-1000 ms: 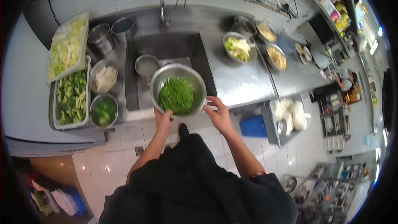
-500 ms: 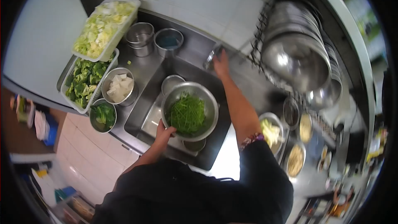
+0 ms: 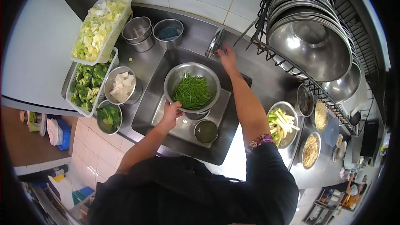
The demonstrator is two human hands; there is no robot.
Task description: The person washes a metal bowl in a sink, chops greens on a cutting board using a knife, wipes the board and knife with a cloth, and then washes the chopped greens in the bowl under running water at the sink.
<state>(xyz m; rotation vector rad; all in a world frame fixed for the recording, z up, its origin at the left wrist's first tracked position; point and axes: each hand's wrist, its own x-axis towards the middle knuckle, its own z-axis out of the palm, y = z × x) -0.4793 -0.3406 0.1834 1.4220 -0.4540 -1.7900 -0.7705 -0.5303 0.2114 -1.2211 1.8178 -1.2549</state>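
Observation:
A steel bowl [image 3: 170, 74] of cut green chives [image 3: 192, 92] is over the sink [image 3: 227, 135], towards its tap side. My left hand [image 3: 171, 116] grips the bowl's near-left rim, thumb over the edge. My right hand [image 3: 227, 59] is at the tap [image 3: 215, 41] behind the sink, its bent fingers against the base and handle; the exact grip is partly hidden. Below the bowl, a small steel pot [image 3: 206, 131] with greenish contents sits in the sink, next to another vessel mostly covered by the bowl.
Left of the sink stand cabbage [image 3: 98, 27] and broccoli [image 3: 89, 79] baskets, a tofu pot [image 3: 137, 93] and a leafy greens pot [image 3: 109, 118]. Steel pots [image 3: 139, 35] stand behind. A wire rack [image 3: 287, 64] of bowls overhangs the right; a colander [image 3: 287, 110] of pale vegetable strips sits below.
The bowl and my left hand have moved across the sink towards the tap, uncovering the small pot. My right hand stays at the tap, now nearer its base.

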